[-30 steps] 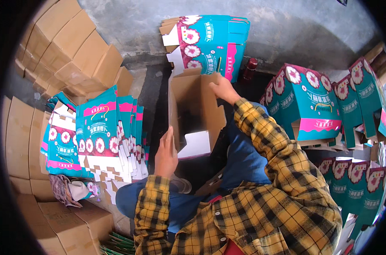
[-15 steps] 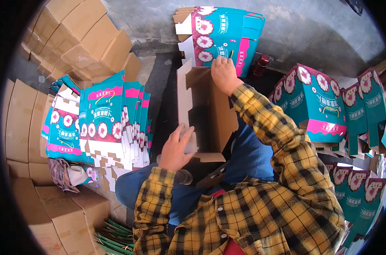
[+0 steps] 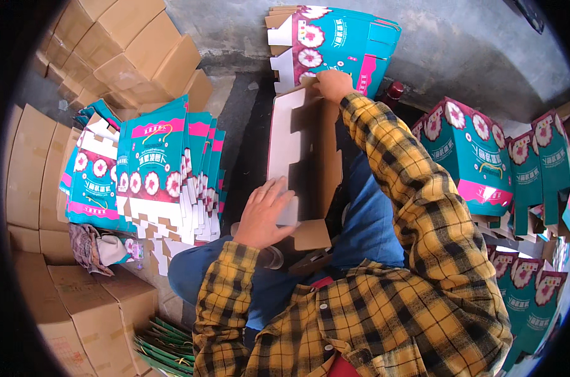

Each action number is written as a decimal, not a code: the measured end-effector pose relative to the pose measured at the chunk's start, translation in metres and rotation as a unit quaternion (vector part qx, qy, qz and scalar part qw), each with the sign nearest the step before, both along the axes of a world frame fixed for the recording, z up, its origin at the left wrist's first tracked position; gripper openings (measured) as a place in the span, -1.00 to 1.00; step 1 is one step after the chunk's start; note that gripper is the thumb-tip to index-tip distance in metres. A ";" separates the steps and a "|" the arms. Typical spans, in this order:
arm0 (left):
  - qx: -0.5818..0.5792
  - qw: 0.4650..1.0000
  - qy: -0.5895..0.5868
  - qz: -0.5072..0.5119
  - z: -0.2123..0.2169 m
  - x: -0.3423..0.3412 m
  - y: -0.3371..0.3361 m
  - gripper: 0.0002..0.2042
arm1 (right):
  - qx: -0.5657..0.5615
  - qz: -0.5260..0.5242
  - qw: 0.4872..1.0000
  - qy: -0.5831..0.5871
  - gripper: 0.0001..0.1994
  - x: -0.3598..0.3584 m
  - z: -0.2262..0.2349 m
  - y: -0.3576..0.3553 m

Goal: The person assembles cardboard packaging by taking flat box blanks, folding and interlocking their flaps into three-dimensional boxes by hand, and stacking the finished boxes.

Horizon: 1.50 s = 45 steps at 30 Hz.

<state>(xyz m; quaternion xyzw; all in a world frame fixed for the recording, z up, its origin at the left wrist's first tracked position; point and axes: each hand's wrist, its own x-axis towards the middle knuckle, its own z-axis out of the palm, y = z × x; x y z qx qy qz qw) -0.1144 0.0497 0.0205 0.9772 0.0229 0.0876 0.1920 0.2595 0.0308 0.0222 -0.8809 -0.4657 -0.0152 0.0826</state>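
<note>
In front of me stands an open cardboard box [image 3: 307, 151], brown inside with a pale inner face on its left wall. At its far end my right hand [image 3: 334, 85] is closed, fingers curled over the edge by the far flap. My left hand [image 3: 263, 215] lies against the near left corner, fingers stretched out along the wall and a small white flap. A brown flap [image 3: 312, 235] sticks out at the near end, toward my lap. The outer print of this box is mostly hidden.
Flattened teal and maroon cartons [image 3: 152, 157] are piled at left, and more [image 3: 341, 44] lean on the far wall. Set-up teal boxes [image 3: 473, 151] stand at right. Brown cartons [image 3: 121, 50] are stacked far left. A dark red bottle [image 3: 393, 93] stands beyond the box.
My right hand has shifted slightly farther away along the box's far end. The box has turned and tilted a little, and the left hand has slid slightly right along the near corner.
</note>
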 end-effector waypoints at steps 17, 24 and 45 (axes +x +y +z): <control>-0.174 0.981 0.079 0.030 -0.018 -0.033 -0.018 -0.48 | -0.203 0.124 0.970 0.057 -0.24 -0.031 -0.012 -0.023; 0.013 0.967 -0.017 0.253 -0.047 0.001 -0.079 -0.32 | -0.078 0.098 0.990 0.070 -0.45 -0.024 -0.048 -0.024; -0.055 0.976 -0.051 0.203 -0.057 -0.041 -0.048 -0.66 | -0.177 0.051 0.958 0.219 -0.36 -0.063 0.013 -0.101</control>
